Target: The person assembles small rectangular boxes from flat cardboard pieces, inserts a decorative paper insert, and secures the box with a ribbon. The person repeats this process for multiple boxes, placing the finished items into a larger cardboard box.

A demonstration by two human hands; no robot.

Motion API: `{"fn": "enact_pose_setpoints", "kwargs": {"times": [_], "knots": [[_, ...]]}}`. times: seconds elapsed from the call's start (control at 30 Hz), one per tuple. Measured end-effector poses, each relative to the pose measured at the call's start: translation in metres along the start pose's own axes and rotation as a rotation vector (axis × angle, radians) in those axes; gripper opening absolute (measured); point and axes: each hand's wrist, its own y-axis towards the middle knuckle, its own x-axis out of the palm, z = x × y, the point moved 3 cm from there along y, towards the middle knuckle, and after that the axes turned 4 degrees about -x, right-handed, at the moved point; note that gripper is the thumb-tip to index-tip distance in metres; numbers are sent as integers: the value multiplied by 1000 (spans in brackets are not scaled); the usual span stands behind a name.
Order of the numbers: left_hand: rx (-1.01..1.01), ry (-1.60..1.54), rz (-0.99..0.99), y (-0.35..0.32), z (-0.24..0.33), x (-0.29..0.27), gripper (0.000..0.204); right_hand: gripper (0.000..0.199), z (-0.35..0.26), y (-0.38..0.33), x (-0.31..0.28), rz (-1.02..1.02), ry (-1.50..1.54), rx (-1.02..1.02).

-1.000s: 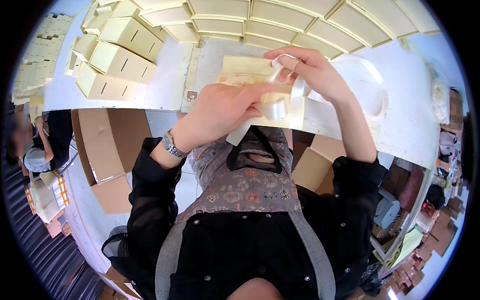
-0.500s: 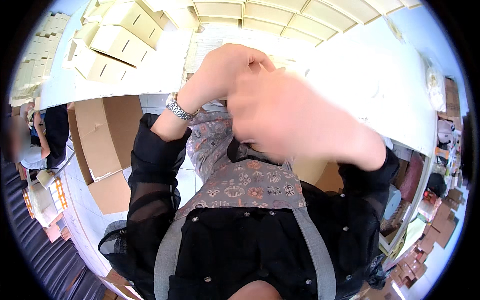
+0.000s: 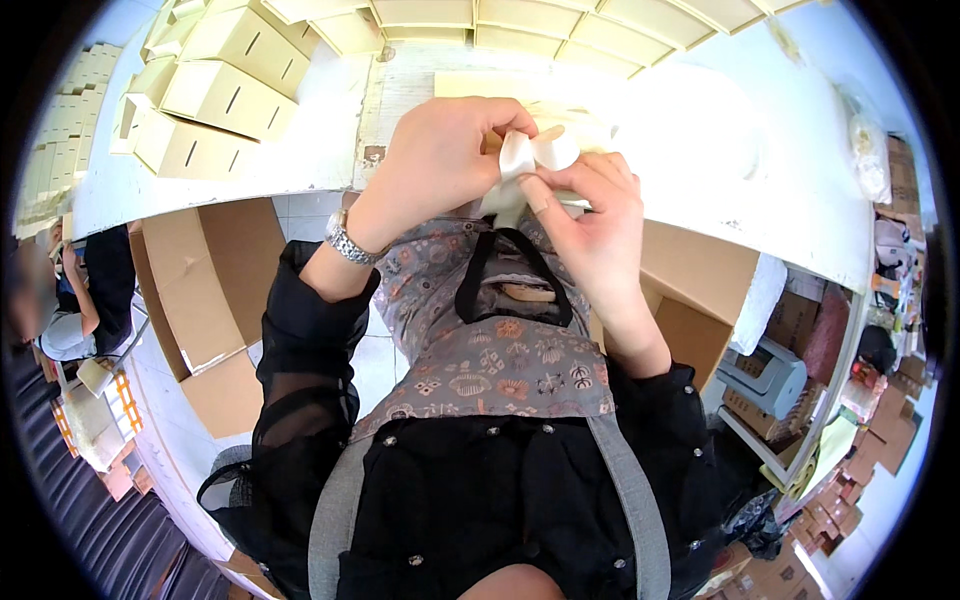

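**Both hands pinch a white piece at the bench's near edge**

The left hand [image 3: 440, 160] and the right hand [image 3: 590, 215] meet just over the near edge of the white bench [image 3: 230, 190], fingertips closed on a small crumpled white piece [image 3: 530, 155], paper or ribbon, I cannot tell which. The left hand's fingers curl over its top; the right hand's thumb and forefinger grip its lower side. A metal wristwatch [image 3: 345, 238] sits on the left wrist.

Under the hands a flat cream sheet [image 3: 480, 85] lies on the bench. Open bench surface stretches to the right of the hands, bright and washed out. At the far left corner four closed cream boxes [image 3: 225, 95] are stacked close together; along the far edge runs a row of at least six more. Below the bench edge two brown cartons [image 3: 200, 300] stand on the floor.

Half a second ago the hands were raised and blurred nearer the camera; now they are lower, steady, and joined on the white piece.
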Motion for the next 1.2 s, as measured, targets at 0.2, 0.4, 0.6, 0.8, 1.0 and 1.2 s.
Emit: {"fn": "enact_pose_setpoints", "kwargs": {"times": [0.2,0.4,0.6,0.8,1.0,1.2], "knots": [[-72,-55,-57,2,0,-6,16,16,17,21,-2,26,-86,-145],[-158,-105,-61,3,-3,-10,28,25,26,46,1,-259,241,-163],[-212,-41,-97,1,-1,-16,29,24,33,52,4,-304,253,-251],[-69,40,-66,-1,-2,-16,30,21,18,47,10,-153,160,-190],[7,-34,-15,-7,-5,-16,30,25,12,32,26,59,-97,-151],[-15,360,464,-10,6,17,24,23,10,29,28,155,-135,-130]]}}
